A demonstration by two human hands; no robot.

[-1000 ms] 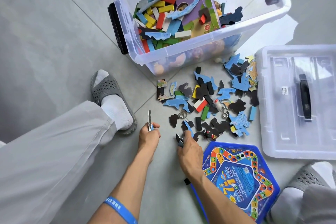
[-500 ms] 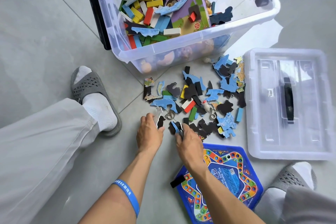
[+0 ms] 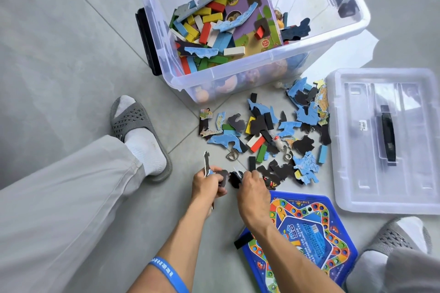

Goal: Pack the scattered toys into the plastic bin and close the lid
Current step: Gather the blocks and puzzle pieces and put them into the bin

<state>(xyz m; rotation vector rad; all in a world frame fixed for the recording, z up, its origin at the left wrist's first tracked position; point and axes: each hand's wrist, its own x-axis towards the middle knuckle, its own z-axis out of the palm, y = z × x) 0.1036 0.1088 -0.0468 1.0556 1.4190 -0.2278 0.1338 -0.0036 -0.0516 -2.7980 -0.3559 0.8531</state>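
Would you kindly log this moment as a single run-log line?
left hand: holds puzzle pieces | right hand: picking up pieces from floor pile | bin: open, part-filled | lid: on floor

Grey slippers (image 3: 133, 119), blue wristband (image 3: 167, 273)

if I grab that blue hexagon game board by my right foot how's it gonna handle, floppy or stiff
Probably stiff: the blue hexagonal game board lies flat on the floor with crisp straight edges. It looks thin and wide, so likely light but awkward one-handed. Its printed face seems glossy, so maybe slippery; the right hand would likely need to lift an edge first.
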